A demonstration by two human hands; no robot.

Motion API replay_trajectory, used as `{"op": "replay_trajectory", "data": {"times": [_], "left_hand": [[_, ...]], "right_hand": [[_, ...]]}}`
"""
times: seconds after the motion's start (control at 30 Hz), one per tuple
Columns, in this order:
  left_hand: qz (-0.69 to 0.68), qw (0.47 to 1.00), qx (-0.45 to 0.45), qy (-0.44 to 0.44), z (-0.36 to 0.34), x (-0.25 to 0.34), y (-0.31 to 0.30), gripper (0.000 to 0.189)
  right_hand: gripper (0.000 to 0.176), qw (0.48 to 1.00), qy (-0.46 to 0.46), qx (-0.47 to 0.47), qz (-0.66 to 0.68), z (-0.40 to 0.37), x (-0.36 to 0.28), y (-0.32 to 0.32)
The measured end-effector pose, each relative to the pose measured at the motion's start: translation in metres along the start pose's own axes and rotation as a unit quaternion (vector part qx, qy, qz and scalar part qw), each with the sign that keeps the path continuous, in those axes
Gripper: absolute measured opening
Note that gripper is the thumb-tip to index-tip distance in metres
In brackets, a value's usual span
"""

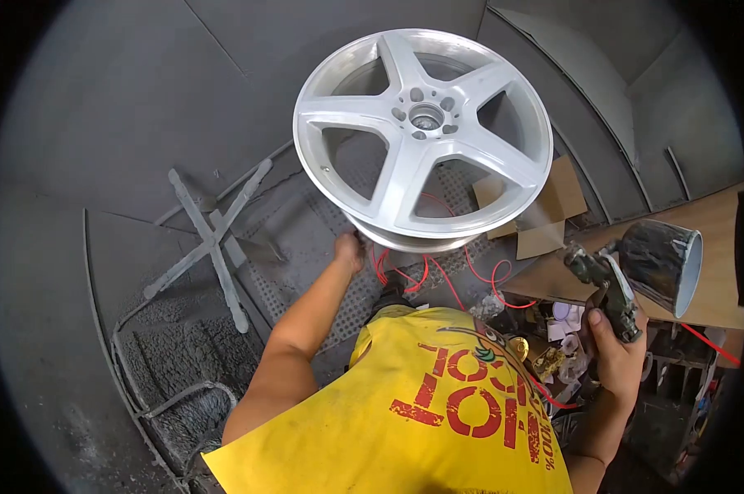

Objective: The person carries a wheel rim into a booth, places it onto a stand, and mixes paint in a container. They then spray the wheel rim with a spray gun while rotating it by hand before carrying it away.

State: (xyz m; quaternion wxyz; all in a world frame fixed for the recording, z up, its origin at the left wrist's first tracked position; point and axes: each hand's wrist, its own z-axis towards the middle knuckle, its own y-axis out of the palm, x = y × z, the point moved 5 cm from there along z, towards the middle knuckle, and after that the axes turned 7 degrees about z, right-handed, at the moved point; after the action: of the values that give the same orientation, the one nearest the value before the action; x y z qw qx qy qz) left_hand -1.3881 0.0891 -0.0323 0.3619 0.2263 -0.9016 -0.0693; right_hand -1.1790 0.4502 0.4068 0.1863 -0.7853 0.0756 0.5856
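A silver-white five-spoke wheel rim (405, 169) is raised in front of me, tilted so that its face shows. My left hand (349, 251) is below its lower left edge, with the fingers largely hidden from view. On the right, my right hand (617, 350) grips the handle of a paint-stained spray gun (606, 284). The gun's cup (656, 263) points to the right, and its nozzle faces the wheel's lower right edge. A faint mist shows between nozzle and wheel.
Left of the wheel stands a grey cross-shaped stand (213, 235). An opened cardboard box (553, 206) sits behind the gun. Red hose (504, 288) loops over the floor. Cluttered shelving (676, 379) is at lower right, and grey walls (141, 99) surround the spot.
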Motion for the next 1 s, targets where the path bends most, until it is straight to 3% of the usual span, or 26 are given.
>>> {"op": "replay_trajectory", "data": {"times": [0.1, 0.13, 0.23, 0.33, 0.43, 0.47, 0.57, 0.67, 0.77, 0.87, 1.0], "left_hand": [[0.006, 0.997, 0.013, -0.081, -0.033, -0.016, 0.028, 0.030], [0.048, 0.998, -0.019, -0.030, 0.013, -0.053, 0.009, 0.033], [0.006, 0.999, 0.035, -0.023, -0.016, -0.072, 0.030, 0.029], [-0.043, 0.989, -0.067, -0.125, -0.025, -0.100, 0.051, 0.025], [0.228, 0.955, -0.167, -0.091, -0.032, -0.094, 0.038, 0.020], [0.273, 0.928, -0.221, -0.123, -0.050, -0.087, 0.039, 0.019], [0.328, 0.917, -0.210, -0.092, -0.067, -0.079, 0.034, 0.022], [0.312, 0.939, -0.128, -0.065, -0.056, -0.066, 0.007, 0.020], [0.363, 0.925, -0.065, -0.095, -0.019, -0.062, -0.028, 0.013], [0.164, 0.984, -0.011, -0.067, 0.006, -0.056, -0.033, 0.018], [-0.049, 0.997, -0.053, -0.024, -0.008, -0.038, -0.001, 0.016]], "right_hand": [[0.068, 0.995, 0.023, -0.051, 0.083, -0.009, -0.009, 0.010], [0.070, 0.992, 0.019, -0.068, 0.107, -0.011, -0.016, 0.019], [0.076, 0.986, 0.019, -0.104, 0.127, -0.014, -0.023, 0.035], [0.073, 0.986, 0.036, -0.134, 0.094, -0.011, -0.023, 0.041], [0.066, 0.991, 0.010, -0.126, 0.045, -0.006, -0.023, 0.044], [0.064, 0.992, 0.002, -0.122, 0.035, -0.005, -0.022, 0.042], [0.062, 0.995, 0.004, -0.093, 0.021, -0.004, -0.020, 0.034], [0.063, 0.998, 0.001, -0.057, 0.019, -0.004, -0.010, 0.024], [0.061, 1.000, -0.001, -0.021, 0.009, -0.005, 0.000, 0.008], [0.061, 1.000, 0.009, 0.007, 0.001, -0.006, 0.008, -0.005], [0.059, 0.998, -0.014, 0.061, -0.020, -0.003, 0.014, -0.010]]}}
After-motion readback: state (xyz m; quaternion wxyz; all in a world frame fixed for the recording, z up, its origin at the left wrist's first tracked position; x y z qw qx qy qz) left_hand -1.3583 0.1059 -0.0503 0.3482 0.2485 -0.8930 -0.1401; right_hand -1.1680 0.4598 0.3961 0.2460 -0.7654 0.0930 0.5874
